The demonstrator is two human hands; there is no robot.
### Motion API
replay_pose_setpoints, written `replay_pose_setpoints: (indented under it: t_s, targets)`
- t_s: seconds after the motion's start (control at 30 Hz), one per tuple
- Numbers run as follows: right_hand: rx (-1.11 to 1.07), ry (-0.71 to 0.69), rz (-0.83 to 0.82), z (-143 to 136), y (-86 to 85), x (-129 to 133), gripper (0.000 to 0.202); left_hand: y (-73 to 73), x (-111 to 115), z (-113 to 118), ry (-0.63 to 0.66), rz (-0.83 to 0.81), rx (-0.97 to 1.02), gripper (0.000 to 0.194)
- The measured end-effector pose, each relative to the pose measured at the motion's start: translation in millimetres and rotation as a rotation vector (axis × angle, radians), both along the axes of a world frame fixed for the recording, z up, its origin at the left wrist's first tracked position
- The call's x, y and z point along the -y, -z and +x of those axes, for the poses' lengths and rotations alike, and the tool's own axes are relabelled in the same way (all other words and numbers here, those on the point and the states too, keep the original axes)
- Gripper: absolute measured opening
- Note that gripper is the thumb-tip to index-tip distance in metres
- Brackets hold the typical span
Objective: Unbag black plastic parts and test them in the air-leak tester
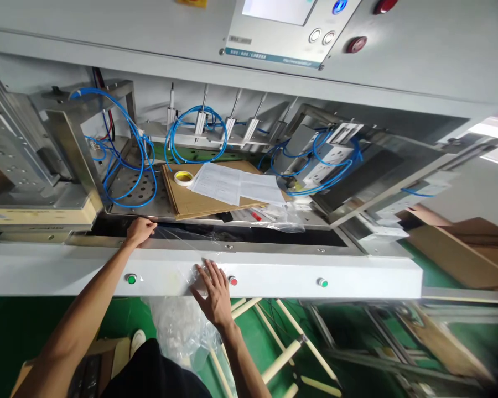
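Note:
My left hand point(140, 231) is closed in a pinch at the machine's front ledge, beside the dark slot. From its fingertips a thin sheet of clear plastic film point(178, 243) seems to run right and down over the white front panel point(269, 276). My right hand point(212, 293) rests on the film at that panel with fingers spread, just left of a red button point(233, 281). Below the panel, crumpled clear plastic point(176, 326) hangs in front of my body. Whether it is one piece with the film is hard to see.
Inside the machine, cardboard sheets point(182, 204) carry papers point(218, 185) and a tape roll point(183, 178). Coiled blue air hoses point(128, 204) surround them. Green buttons point(131, 279) sit on the panel. Pale tubes point(280, 359) lie below; cardboard boxes point(460, 254) stand right.

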State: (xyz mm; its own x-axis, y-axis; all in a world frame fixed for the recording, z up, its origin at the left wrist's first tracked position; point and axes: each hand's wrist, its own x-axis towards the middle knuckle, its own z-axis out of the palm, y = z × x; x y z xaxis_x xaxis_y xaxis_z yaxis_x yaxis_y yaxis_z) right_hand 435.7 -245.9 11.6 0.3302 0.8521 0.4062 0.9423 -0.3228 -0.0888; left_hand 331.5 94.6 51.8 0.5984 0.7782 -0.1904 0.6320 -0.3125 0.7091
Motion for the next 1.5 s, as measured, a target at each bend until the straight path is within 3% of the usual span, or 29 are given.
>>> replay_pose_setpoints:
  t_s: [0.23, 0.33, 0.4, 0.47, 0.53, 0.6, 0.83, 1.07, 1.17, 1.27, 1.4, 1.5]
  targets:
    - [-0.059, 0.063, 0.014, -4, -5.4, -5, 0.067, -8.0, 15, -18, -0.152, 0.232, 0.074, 0.042]
    - [-0.078, 0.105, -0.021, -5, -8.9, -9, 0.08, -8.8, 34, -32, -0.179, 0.361, 0.138, 0.05]
    - [-0.077, 0.124, -0.048, -5, -11.9, -12, 0.092, -5.2, 54, -41, -0.073, 0.423, 0.193, 0.049]
    - [-0.071, 0.132, -0.07, -4, -14.8, -15, 0.1, 2.6, 75, -49, 0.172, 0.484, 0.236, 0.047]
    - [-0.058, 0.126, -0.077, -3, -16.2, -16, 0.102, 12.4, 91, -53, 0.399, 0.553, 0.21, 0.055]
    - [-0.029, 0.115, -0.06, -2, -15.1, -15, 0.1, 20.3, 99, -54, 0.496, 0.599, 0.131, 0.07]
    - [0.012, 0.151, -0.013, -1, -2.9, 2, 0.106, 19.5, 79, -49, 0.533, 0.527, 0.016, 0.093]
    - [-0.001, 0.131, -0.037, 5, -8.2, 8, 0.111, 13.6, 47, -36, 0.611, 0.442, -0.044, 0.12]
    - [-0.02, 0.136, -0.02, 6, -9.2, 7, 0.101, 4.6, 42, -36, 0.591, 0.426, 0.049, 0.11]
    - [-0.022, 0.164, 0.011, 9, -8.9, 7, 0.089, 0.2, 54, -51, 0.474, 0.485, 0.192, 0.088]
    - [0.01, 0.163, 0.006, 13, -10.5, 5, 0.077, 12.9, 89, -82, 0.476, 0.581, 0.191, 0.062]
    - [0.0, 0.166, -0.01, 17, -15.3, -1, 0.08, 26.2, 104, -94, 0.48, 0.591, 0.108, 0.057]
